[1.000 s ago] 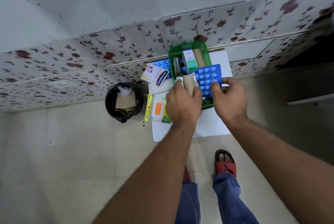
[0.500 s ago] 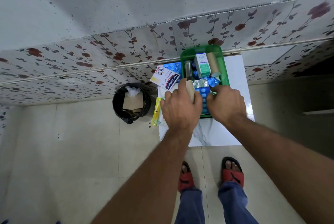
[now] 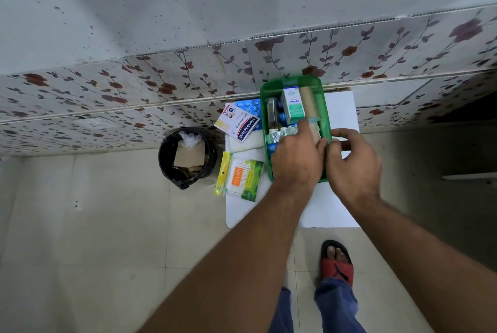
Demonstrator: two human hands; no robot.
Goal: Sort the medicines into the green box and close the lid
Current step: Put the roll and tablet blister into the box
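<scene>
The green box stands open on a small white table against the wall. Inside it are a white-and-teal carton, a beige roll, a dark bottle and a silver foil strip. My left hand is inside the box, shut on a second beige roll. My right hand hovers at the box's right wall, its fingers curled and apart, its fingertips touching the rim and my left thumb, nothing visible in it. I see no lid.
Left of the box lie a Hansaplast pack, a blue blister pack, a white pad, a cotton-bud pack and a yellow strip. A black bin stands on the floor to the left.
The blue blister pack that my right hand held has gone down into the box and that hand has let go. My left hand has pushed the beige roll deeper into the box.
</scene>
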